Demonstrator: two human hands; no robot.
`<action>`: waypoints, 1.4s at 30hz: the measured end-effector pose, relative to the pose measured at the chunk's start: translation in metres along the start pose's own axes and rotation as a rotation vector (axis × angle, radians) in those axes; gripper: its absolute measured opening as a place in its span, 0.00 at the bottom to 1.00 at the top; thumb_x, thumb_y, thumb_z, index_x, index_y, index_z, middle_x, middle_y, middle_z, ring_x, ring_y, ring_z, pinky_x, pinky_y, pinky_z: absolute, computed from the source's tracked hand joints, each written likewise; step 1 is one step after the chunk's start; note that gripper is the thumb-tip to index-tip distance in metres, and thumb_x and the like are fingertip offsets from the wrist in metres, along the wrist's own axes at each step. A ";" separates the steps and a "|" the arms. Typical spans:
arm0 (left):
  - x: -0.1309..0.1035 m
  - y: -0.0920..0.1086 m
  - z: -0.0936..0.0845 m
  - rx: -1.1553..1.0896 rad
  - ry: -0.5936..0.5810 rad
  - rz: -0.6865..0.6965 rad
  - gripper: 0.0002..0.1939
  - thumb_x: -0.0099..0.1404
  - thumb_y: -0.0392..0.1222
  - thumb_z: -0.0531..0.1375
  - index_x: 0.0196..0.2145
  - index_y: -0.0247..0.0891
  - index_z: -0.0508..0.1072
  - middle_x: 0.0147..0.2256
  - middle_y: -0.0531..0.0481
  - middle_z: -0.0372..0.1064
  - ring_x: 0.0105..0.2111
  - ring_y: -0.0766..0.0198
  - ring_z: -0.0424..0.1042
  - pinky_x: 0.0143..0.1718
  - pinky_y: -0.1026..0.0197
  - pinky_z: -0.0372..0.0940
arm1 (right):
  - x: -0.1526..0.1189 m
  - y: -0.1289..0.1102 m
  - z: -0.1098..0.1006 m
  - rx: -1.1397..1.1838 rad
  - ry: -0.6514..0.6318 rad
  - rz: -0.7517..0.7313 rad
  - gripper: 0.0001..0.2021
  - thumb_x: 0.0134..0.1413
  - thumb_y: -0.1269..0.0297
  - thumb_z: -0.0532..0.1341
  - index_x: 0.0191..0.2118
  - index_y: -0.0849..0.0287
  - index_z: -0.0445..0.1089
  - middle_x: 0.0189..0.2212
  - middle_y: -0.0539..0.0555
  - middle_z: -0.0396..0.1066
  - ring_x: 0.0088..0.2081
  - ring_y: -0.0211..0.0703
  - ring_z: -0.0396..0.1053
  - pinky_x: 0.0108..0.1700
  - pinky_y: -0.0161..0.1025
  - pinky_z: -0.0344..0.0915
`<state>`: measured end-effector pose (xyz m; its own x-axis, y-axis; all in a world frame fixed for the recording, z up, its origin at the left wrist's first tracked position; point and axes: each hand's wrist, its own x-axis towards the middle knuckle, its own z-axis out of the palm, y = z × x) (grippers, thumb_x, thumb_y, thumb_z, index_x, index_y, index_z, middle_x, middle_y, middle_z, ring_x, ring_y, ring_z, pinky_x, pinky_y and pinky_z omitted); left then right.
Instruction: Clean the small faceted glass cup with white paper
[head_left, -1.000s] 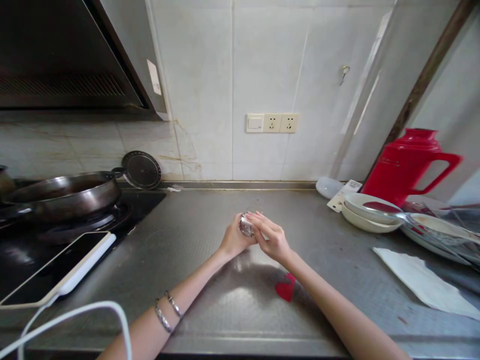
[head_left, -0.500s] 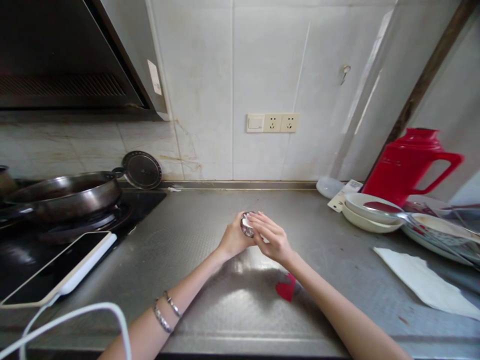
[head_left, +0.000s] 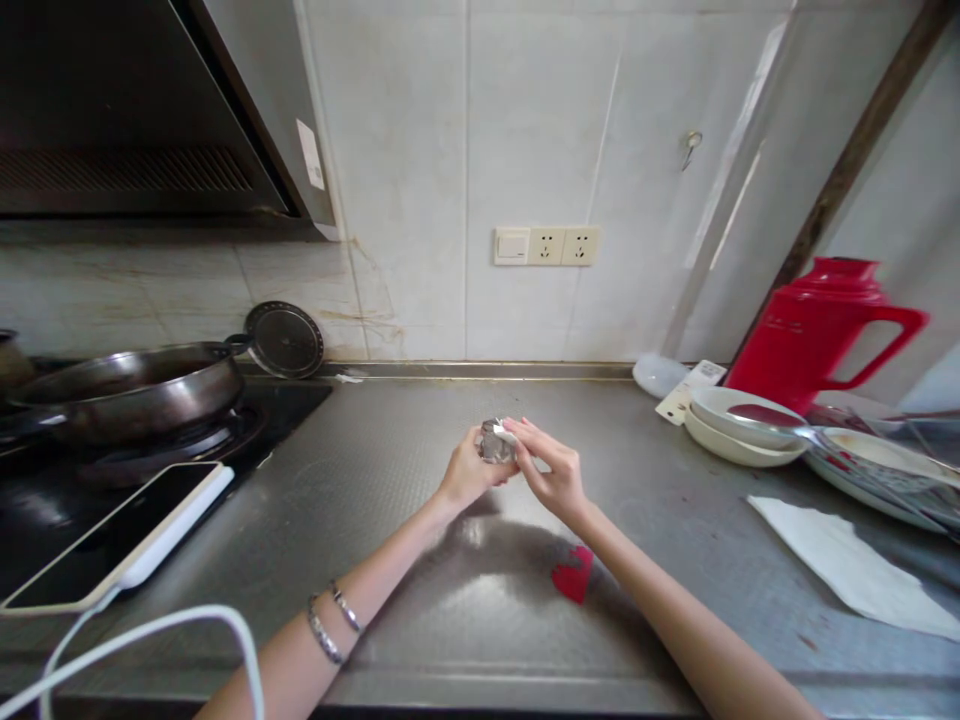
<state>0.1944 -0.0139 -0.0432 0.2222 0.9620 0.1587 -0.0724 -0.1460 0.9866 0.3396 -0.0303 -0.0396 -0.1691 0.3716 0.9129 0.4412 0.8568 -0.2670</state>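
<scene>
Above the middle of the steel counter (head_left: 420, 590), my left hand (head_left: 463, 474) is wrapped round a small, round, silvery and dark object (head_left: 493, 449). It looks like a little glass or jar, though its kind is not certain. My right hand (head_left: 553, 472) pinches a white scrap (head_left: 505, 433), like tissue or paper, against the upper right edge of that object. Its thumb and fingers are close together, and part of the scrap is hidden by the fingertips. On the counter below my hands lies a red, heart-like patch (head_left: 573, 576).
To the left are a steel pan (head_left: 142, 390) on the black stove and a phone (head_left: 124, 540) with a white cable (head_left: 187, 612). At right stand a red thermos (head_left: 814, 325), stacked bowls (head_left: 742, 440) and a patterned plate (head_left: 885, 465). A white tissue (head_left: 847, 565) lies nearer me.
The round object has turned in my left hand, showing more of its silvery face. My right fingers have drawn back from over it to its edge, and the white scrap now shows there.
</scene>
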 end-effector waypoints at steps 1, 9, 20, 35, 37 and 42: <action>0.000 0.002 0.000 -0.031 -0.022 -0.023 0.34 0.41 0.47 0.71 0.44 0.35 0.64 0.31 0.51 0.70 0.26 0.66 0.70 0.27 0.63 0.68 | 0.000 -0.001 0.000 0.000 -0.010 -0.027 0.17 0.59 0.72 0.54 0.51 0.54 0.70 0.46 0.54 0.74 0.49 0.47 0.71 0.56 0.51 0.67; -0.007 0.008 0.005 -0.060 -0.166 -0.055 0.31 0.42 0.46 0.71 0.42 0.33 0.64 0.29 0.51 0.70 0.23 0.68 0.70 0.26 0.62 0.69 | 0.001 0.003 0.000 -0.002 0.029 0.107 0.15 0.60 0.69 0.53 0.49 0.52 0.72 0.44 0.51 0.75 0.48 0.47 0.73 0.55 0.50 0.67; -0.001 0.014 -0.002 0.008 -0.094 -0.045 0.25 0.45 0.46 0.70 0.40 0.35 0.70 0.31 0.51 0.72 0.25 0.68 0.70 0.23 0.66 0.67 | 0.001 -0.001 -0.002 0.003 -0.087 -0.141 0.17 0.56 0.73 0.56 0.50 0.54 0.70 0.47 0.55 0.74 0.51 0.48 0.70 0.56 0.52 0.66; 0.003 0.017 -0.007 0.171 -0.058 -0.050 0.22 0.50 0.49 0.67 0.40 0.35 0.70 0.27 0.54 0.69 0.16 0.69 0.69 0.16 0.66 0.67 | 0.002 -0.002 -0.002 -0.003 -0.024 -0.061 0.18 0.58 0.75 0.56 0.51 0.53 0.69 0.46 0.54 0.74 0.50 0.46 0.71 0.55 0.48 0.68; 0.004 0.015 -0.008 0.222 -0.048 -0.005 0.21 0.50 0.47 0.66 0.40 0.35 0.71 0.28 0.53 0.71 0.17 0.69 0.69 0.16 0.66 0.66 | 0.001 -0.004 -0.001 -0.002 -0.067 -0.136 0.19 0.58 0.76 0.56 0.54 0.53 0.67 0.47 0.54 0.74 0.52 0.46 0.70 0.56 0.49 0.67; -0.001 0.008 -0.004 0.350 -0.023 0.094 0.22 0.49 0.47 0.66 0.41 0.36 0.71 0.29 0.52 0.72 0.20 0.69 0.70 0.17 0.70 0.64 | 0.001 0.004 -0.001 -0.030 -0.122 -0.146 0.19 0.60 0.74 0.54 0.55 0.53 0.66 0.49 0.54 0.72 0.54 0.46 0.68 0.58 0.51 0.65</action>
<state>0.1898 -0.0154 -0.0356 0.2528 0.9358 0.2458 0.2430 -0.3073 0.9201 0.3418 -0.0269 -0.0393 -0.3385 0.2860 0.8964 0.4300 0.8944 -0.1231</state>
